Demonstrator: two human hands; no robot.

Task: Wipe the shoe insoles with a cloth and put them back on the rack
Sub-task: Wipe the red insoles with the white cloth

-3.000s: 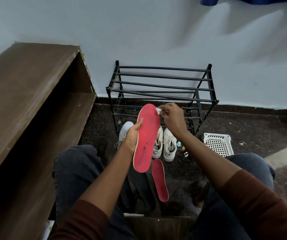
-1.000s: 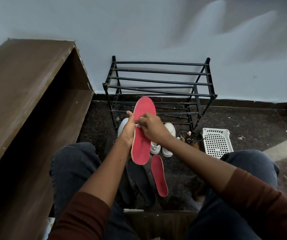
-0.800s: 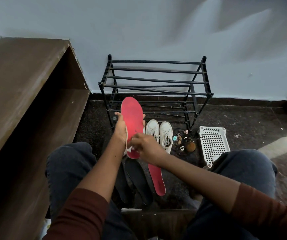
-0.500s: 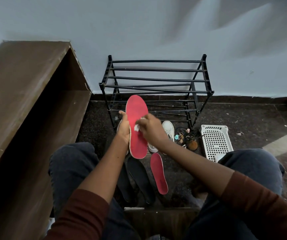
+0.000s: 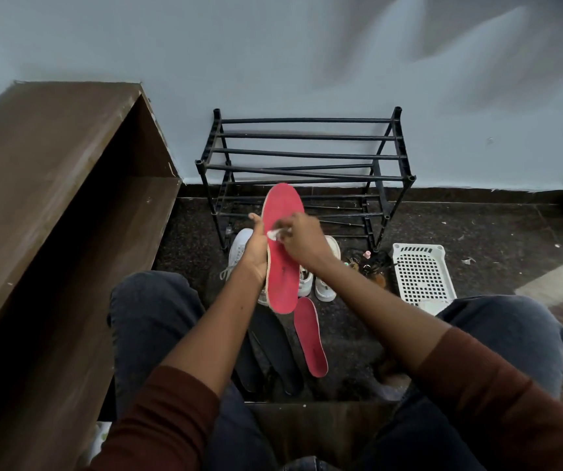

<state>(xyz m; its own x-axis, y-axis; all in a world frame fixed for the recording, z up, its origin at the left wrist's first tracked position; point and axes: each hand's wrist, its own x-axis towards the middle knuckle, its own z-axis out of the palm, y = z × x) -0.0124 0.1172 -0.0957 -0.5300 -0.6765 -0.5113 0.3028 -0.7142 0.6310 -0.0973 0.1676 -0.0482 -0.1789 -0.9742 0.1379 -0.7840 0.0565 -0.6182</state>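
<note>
My left hand (image 5: 255, 253) grips a red insole (image 5: 282, 263) by its left edge and holds it upright over the floor, toe end up. My right hand (image 5: 304, 241) pinches a small white cloth (image 5: 274, 234) and presses it on the insole's upper middle. A second red insole (image 5: 310, 336) lies flat on the dark floor below, beside dark insoles (image 5: 273, 355). The black metal rack (image 5: 307, 154) stands against the wall behind, its bars bare.
White sneakers (image 5: 324, 283) sit on the floor in front of the rack. A white perforated basket (image 5: 421, 273) lies to their right, with small items between. A brown wooden shelf unit (image 5: 52, 185) runs along the left. My knees frame the floor space.
Over the last second my right hand slid the cloth down towards the insole's lower end, then back up to its upper middle. The left hand kept its hold.
</note>
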